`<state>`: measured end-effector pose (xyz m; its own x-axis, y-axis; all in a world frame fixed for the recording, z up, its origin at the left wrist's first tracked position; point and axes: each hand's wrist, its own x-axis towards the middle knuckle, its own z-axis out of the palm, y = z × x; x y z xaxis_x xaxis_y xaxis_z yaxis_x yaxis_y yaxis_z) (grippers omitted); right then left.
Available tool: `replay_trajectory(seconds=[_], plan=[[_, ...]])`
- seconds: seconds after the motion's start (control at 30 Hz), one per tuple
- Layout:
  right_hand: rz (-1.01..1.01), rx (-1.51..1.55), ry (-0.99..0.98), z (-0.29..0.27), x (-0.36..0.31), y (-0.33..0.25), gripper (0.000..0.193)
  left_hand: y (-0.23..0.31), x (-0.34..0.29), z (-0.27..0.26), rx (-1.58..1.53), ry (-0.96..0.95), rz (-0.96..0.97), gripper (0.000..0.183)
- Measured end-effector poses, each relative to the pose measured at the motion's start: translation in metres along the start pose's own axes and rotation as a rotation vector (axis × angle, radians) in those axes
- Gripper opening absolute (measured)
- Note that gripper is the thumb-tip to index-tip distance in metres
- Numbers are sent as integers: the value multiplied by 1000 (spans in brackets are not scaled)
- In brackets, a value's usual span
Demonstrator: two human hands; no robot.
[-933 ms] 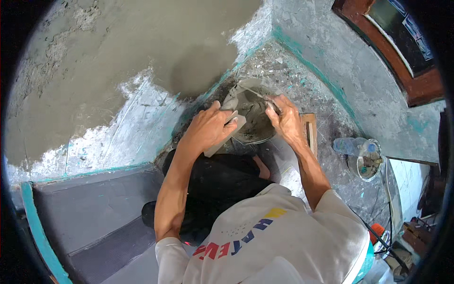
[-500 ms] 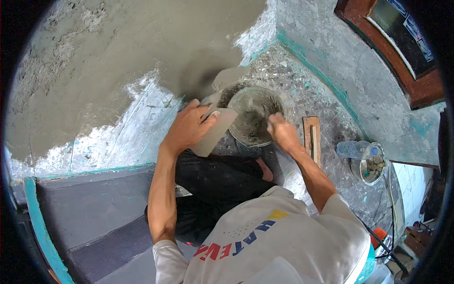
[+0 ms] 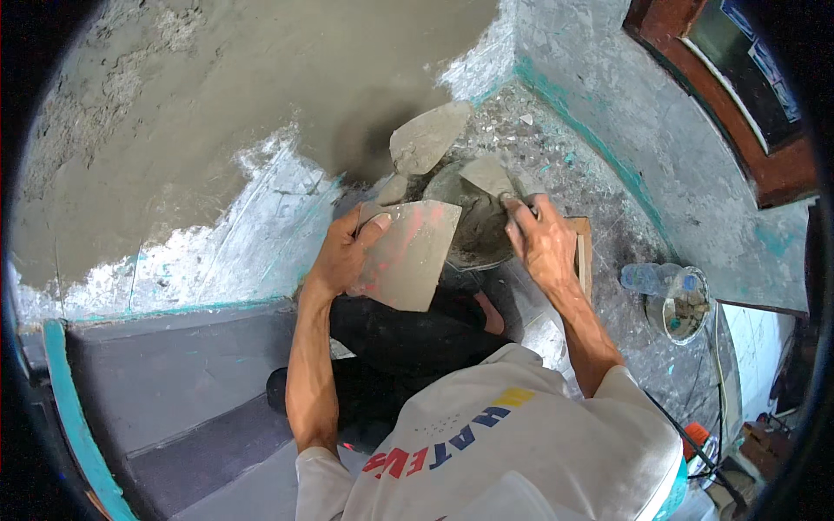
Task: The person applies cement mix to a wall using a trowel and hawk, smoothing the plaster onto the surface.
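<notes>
Between the fingers and thumb of my left hand (image 3: 340,253) is a flat greyish board (image 3: 413,260) with pinkish streaks, its broad face turned upward. My right hand (image 3: 546,245) grips a trowel (image 3: 488,176) whose mortar-coated blade points up and left over the bucket. That bucket (image 3: 476,267) stands in front of me with wet grey mortar (image 3: 480,227) inside, and the board overlaps its left side. A rounded, mortar-covered flat piece (image 3: 429,139) lies just beyond the bucket, near the wall.
Wet plaster (image 3: 217,113) coats much of the wall, above a bare white strip (image 3: 217,247). A wooden piece (image 3: 584,247) lies right of the bucket. Farther right are a plastic bottle (image 3: 641,278) and a small clear tub (image 3: 682,319). A wood-framed panel (image 3: 764,161) is at upper right.
My left hand has tilted the board, so its streaked face now shows. My right hand has shifted slightly, and the trowel blade is now visible above the mortar.
</notes>
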<state>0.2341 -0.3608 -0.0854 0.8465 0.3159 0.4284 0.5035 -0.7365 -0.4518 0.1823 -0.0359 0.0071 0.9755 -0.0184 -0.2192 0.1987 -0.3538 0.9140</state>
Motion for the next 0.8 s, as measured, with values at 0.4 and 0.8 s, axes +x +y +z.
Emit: replay_trajectory(seconds=[0.4, 0.8], plan=[[-252, 24, 124, 5, 19, -28, 49, 13, -7, 29, -149, 4, -27, 36], [-224, 38, 97, 7, 5, -1, 44, -11, 0, 39, -306, -19, -173, 37]])
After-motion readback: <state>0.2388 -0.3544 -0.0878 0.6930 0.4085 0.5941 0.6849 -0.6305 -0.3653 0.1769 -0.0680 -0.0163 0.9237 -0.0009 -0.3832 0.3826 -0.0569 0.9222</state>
